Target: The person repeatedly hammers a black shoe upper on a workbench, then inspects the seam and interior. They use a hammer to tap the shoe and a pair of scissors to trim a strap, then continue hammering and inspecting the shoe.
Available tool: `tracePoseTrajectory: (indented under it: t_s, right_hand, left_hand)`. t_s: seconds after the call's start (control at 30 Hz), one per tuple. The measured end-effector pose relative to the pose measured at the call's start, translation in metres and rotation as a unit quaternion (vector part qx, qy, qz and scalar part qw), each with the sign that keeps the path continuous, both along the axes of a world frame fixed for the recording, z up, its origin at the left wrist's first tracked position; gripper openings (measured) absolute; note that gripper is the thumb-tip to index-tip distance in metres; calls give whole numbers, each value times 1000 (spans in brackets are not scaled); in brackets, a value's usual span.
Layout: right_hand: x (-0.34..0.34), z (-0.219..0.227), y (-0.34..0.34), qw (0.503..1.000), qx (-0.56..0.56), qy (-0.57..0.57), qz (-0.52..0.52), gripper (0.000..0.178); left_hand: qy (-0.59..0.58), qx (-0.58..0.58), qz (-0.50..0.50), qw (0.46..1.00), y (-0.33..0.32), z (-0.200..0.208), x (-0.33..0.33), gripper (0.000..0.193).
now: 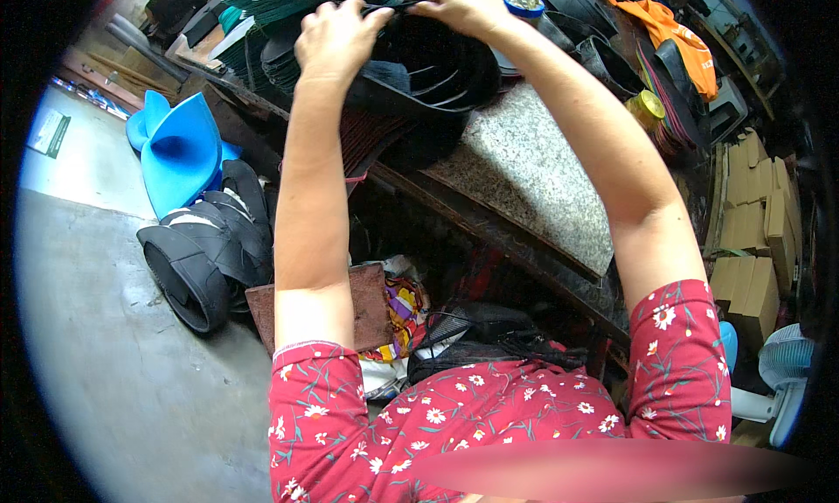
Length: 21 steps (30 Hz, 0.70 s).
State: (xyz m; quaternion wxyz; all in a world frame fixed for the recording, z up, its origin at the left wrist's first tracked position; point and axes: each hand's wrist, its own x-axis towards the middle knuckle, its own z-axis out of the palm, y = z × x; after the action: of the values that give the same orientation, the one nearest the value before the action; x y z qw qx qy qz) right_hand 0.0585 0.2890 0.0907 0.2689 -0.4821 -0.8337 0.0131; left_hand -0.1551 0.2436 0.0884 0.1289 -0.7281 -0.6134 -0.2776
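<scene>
Both my arms reach up to a dark stack of black curved pieces [476, 66] at the far edge of the bench. My left hand [336, 41] is bent with its thumb toward the right, pinching the upper rim of the dark material. My right hand [459, 6] closes its fingers on the same rim a little to the right. What they grip looks like a thin black flexible piece; its full shape is lost in the dark. Between and below the hands, a patch of blue cloth [386, 75] shows among the black curves.
A speckled stone slab [533, 171] lies on the bench under my right arm. A blue-rimmed tin [524, 3] and a yellow can [645, 110] stand right. Blue foam [183, 153] and black banded pieces [205, 249] are at left. Cardboard boxes [752, 206] and a fan [782, 372] stand far right.
</scene>
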Motion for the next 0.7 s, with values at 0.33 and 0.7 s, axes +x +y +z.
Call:
tracePoseTrajectory:
  t_s: [0.33,0.7]
  right_hand:
    - [-22,-4,-3,994,-75,-65,-38,74]
    - [200,-12,-27,956,42,-59,-283,65]
  left_hand:
    - [-140,266,-70,951,-33,-12,1,47]
    - [20,-14,-139,990,-45,-60,49,82]
